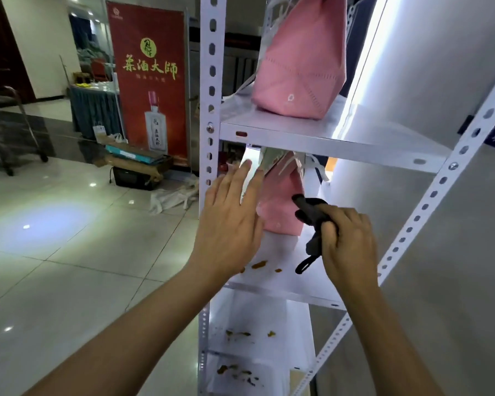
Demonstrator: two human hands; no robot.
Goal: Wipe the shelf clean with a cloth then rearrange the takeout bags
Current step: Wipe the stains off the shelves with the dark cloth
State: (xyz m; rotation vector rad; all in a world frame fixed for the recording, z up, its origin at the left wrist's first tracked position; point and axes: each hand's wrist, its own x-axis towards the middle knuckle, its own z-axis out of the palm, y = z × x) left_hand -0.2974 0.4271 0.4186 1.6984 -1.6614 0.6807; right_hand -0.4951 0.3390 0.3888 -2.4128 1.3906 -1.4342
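Head view: right hand (347, 241) clenches a dark grey cloth (312, 221) above the stained white metal shelf (283, 278); left hand (229, 215), fingers straight, presses the pink fabric takeout bag (280, 207) beside it.

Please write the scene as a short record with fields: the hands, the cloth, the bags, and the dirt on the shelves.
left hand: left hand open, fingers straight, against the lower pink fabric takeout bag
right hand: right hand grips the dark grey cloth
middle white metal shelf: brown stains near its front edge, not yet wiped
upper shelf: second pink bag stands on it
lower shelves: more brown stains
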